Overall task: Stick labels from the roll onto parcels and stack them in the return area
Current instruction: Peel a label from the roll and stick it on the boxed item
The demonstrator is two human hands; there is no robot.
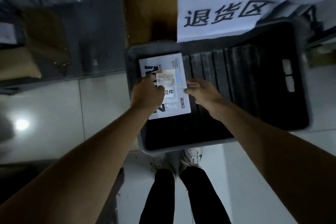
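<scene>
Inside the dark grey bin [298,96] on the pale tiled floor [101,107], at its left end, lies one white parcel [182,78], flat, printed face up, with black lettering along its edges. Shipping label [165,77] is stuck near the parcel's centre; a second white patch with black characters sits just below it, partly under the left hand. Rest of the bin floor is bare, ribbed, dark.

Left hand [147,94]: over the parcel's left half, fingers curled, knuckles up, fingertips touching the label's left edge. Whether it pinches the label or only presses on it, cannot tell. Right hand [201,91]: fingers straight and loosely spread, holding nothing, fingertips at the parcel's right edge; contact uncertain because of blur.

Both forearms bare, reaching down from the lower corners of the view.

Behind the bin: white sheet [218,5] with three large black characters, its bottom edge overhanging the bin's far rim. Left of the sheet, a brown surface [151,14]; further left, dark shelving with tan padded parcels [20,63], blurred.

Near rim of the bin: two white shoes [192,157], black trouser legs below.
</scene>
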